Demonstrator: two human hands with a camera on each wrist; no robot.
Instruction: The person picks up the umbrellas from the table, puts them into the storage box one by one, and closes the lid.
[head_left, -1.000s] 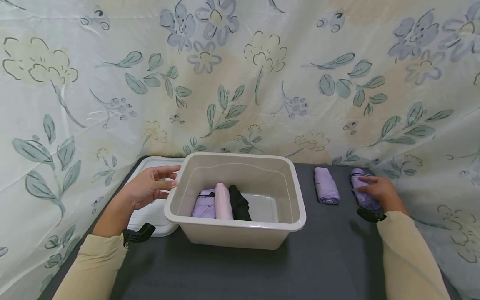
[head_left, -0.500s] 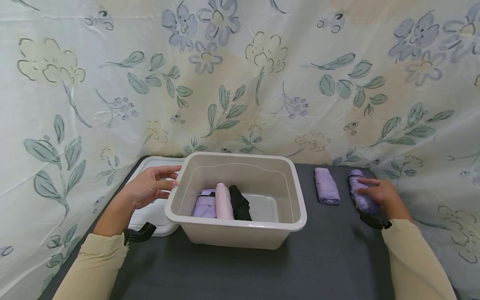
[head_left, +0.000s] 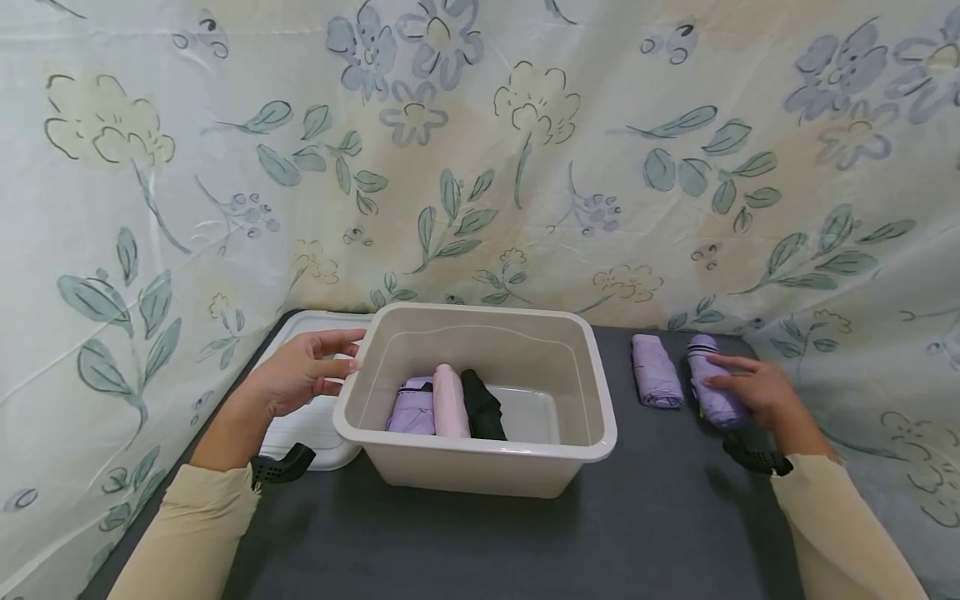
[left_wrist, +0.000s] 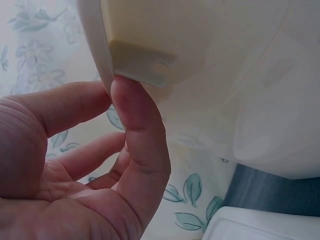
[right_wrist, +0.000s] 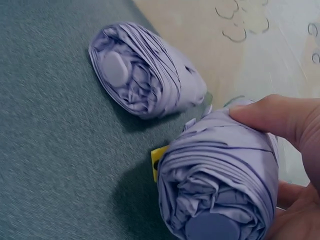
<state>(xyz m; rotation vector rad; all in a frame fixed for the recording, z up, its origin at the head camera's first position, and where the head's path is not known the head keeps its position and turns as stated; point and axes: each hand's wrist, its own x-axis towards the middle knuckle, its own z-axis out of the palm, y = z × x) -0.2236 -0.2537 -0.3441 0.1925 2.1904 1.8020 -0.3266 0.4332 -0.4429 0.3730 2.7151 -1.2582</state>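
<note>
My left hand point(head_left: 303, 375) pinches the left rim of a beige plastic bin point(head_left: 480, 467); in the left wrist view, thumb and a finger meet at the bin's rim point(left_wrist: 94, 40). At the right, my right hand point(head_left: 757, 392) grips a lavender folded umbrella point(head_left: 716, 392) with thumb and fingers round it. In the right wrist view this held umbrella point(right_wrist: 220, 160) shows its end, and a yellow tag sticks out beside it. A second lavender folded umbrella point(head_left: 657, 372) lies just left of it on the dark table.
In the bin's left half stand a lavender bundle point(head_left: 412, 408), a pink roll point(head_left: 451, 404) and a black bundle point(head_left: 483, 406), side by side. A white lid point(head_left: 300, 437) lies left of the bin, partly beneath its rim. Flowered cloth point(head_left: 465, 167) hangs behind.
My right hand has tightened round the right-hand umbrella and shifted it slightly left, nearer the second one. My left hand stays on the bin's rim.
</note>
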